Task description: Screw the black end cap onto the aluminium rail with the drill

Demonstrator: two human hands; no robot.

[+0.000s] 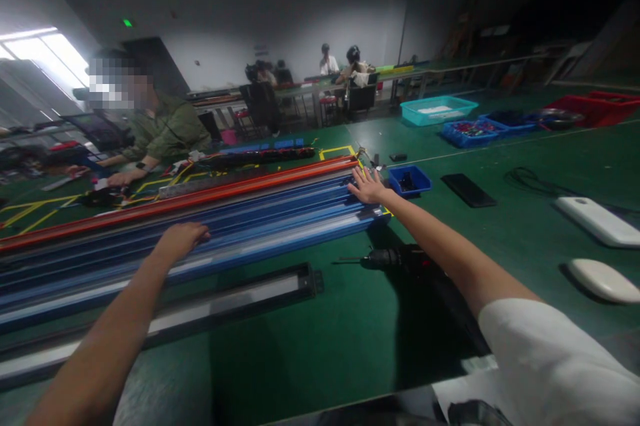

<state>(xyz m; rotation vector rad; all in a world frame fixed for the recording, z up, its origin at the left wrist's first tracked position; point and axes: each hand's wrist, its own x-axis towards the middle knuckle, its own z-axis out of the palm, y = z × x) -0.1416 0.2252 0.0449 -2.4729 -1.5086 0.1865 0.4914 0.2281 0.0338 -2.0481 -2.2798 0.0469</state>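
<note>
On the green table (pixel 350 319) both hands, left hand (pixel 183 239) and right hand (pixel 367 186), lie open and flat on the blue rails (pixel 260 219), which could slide off sideways if pushed unevenly.

Blue rails (pixel 250 223) are seen as glossy painted metal; the table (pixel 500 233) is covered in matt green felt-like cloth; the small blue bin (pixel 410 181) looks smooth plastic.

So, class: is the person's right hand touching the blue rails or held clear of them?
Touching. The head view shows the right hand spread flat on the end of the blue rails, with no gap visible beneath.
</note>
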